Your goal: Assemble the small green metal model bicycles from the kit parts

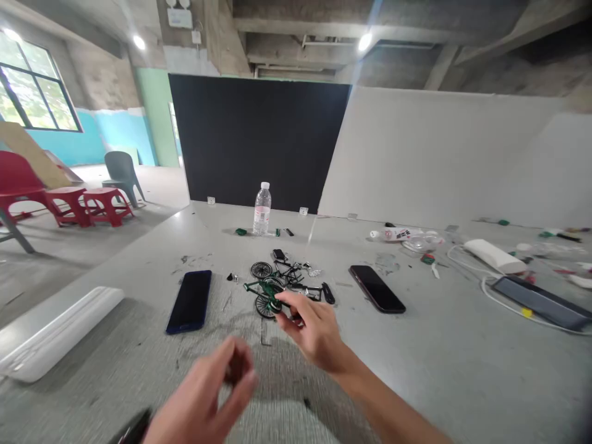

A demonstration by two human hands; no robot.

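Observation:
A small green model bicycle (266, 295) lies on the grey table (439, 345) with a loose black wheel (261, 269) and other small parts beside it. My right hand (311, 327) reaches to it, thumb and fingers pinched on a small round part at the bicycle's near wheel. My left hand (210, 394) hovers nearer to me, blurred, with fingertips pressed together in a pinch. What sits between those fingers is too small to make out.
A dark blue phone (190, 301) lies left of the bicycle, a black phone (377, 288) right. A water bottle (262, 209) stands behind. A white bar (55, 333) lies at far left, a tablet (541, 302) and cables at right. Red stools (87, 203) stand beyond.

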